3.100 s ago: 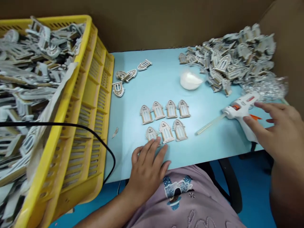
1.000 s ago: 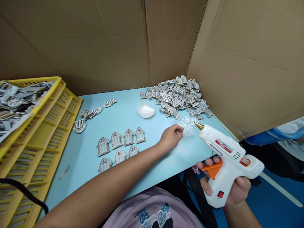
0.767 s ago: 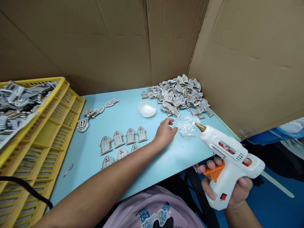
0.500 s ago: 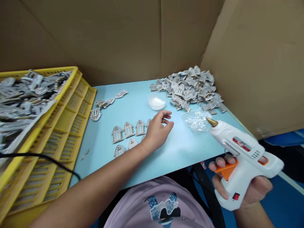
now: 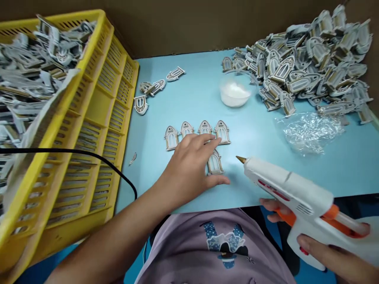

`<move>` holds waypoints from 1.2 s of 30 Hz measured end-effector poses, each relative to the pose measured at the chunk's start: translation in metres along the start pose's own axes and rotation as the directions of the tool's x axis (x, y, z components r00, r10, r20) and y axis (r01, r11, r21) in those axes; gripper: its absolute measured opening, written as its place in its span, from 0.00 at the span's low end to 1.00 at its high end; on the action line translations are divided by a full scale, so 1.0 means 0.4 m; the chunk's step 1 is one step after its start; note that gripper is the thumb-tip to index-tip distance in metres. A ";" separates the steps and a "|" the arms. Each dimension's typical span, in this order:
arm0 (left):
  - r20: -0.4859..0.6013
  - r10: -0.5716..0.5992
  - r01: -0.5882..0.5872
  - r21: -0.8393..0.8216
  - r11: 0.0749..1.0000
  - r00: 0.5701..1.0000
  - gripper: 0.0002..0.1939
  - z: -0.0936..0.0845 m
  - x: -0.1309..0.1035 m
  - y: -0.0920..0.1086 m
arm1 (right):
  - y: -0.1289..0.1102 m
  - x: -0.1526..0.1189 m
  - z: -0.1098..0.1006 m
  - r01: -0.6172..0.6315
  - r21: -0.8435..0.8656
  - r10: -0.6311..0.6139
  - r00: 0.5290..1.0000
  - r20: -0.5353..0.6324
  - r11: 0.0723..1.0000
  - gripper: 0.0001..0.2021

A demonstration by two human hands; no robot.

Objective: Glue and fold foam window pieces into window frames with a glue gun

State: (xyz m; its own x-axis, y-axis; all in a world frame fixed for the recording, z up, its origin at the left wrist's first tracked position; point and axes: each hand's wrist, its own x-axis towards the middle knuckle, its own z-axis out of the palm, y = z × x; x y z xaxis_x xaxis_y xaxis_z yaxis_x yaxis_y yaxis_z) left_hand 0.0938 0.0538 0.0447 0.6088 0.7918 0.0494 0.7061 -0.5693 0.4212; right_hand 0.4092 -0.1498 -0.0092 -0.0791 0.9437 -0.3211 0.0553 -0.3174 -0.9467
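My left hand (image 5: 192, 165) hovers over or rests on the rows of small arched window pieces, fingers apart and thumb stretched out. Between thumb and fingers lies one arched window piece (image 5: 215, 162); whether I touch it I cannot tell. Behind the hand runs a row of similar pieces, the rightmost arched window piece (image 5: 222, 132) just at my fingertips. Other pieces under the hand are hidden. In my right hand (image 5: 328, 252) is a white glue gun (image 5: 290, 189) with an orange trigger, its brass nozzle pointing left, above the table's front edge.
A yellow crate (image 5: 97, 106) full of pieces stands left, a black cable (image 5: 74, 151) crossing it. Several loose pieces (image 5: 175, 73) lie behind. A tub of white material (image 5: 235, 92), a clear plastic bag (image 5: 314, 130) and a large heap of pieces (image 5: 314, 63) occupy the right side.
The view has tilted down and closer. My left hand has come down over the window pieces with its fingers spread. The glue gun has swung nearer to them, nozzle still leftward.
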 end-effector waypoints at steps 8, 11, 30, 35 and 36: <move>0.027 0.032 -0.029 -0.097 0.995 0.999 0.18 0.033 -0.004 0.052 | -0.098 0.039 0.012 0.047 0.199 -0.048 0.999 -0.004 0.979 0.16; 0.139 0.098 -0.083 -0.108 0.991 0.985 0.14 0.071 0.019 0.109 | -0.121 0.051 0.033 0.074 0.208 -0.084 0.996 0.039 0.975 0.13; 0.242 0.422 -0.398 -0.144 0.906 0.873 0.10 0.084 -0.079 0.209 | -0.112 0.015 -0.008 0.403 0.341 -0.307 0.903 -0.301 0.849 0.14; 0.356 0.131 0.023 -0.397 0.918 0.925 0.11 0.076 -0.316 0.107 | -0.110 0.019 -0.046 0.444 0.348 -0.235 0.832 -0.503 0.826 0.13; 0.362 0.016 0.130 -0.375 0.918 0.932 0.13 0.086 -0.370 0.070 | -0.114 0.023 -0.051 0.453 0.347 -0.238 0.825 -0.513 0.821 0.12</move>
State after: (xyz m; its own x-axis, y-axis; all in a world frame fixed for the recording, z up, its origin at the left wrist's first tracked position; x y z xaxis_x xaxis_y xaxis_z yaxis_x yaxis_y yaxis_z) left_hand 0.0360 -0.0867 0.0182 0.7097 0.6486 -0.2750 0.5915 -0.3366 0.7326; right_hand 0.4261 -0.1247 0.0316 0.4322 0.9014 -0.0253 -0.3360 0.1350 -0.9321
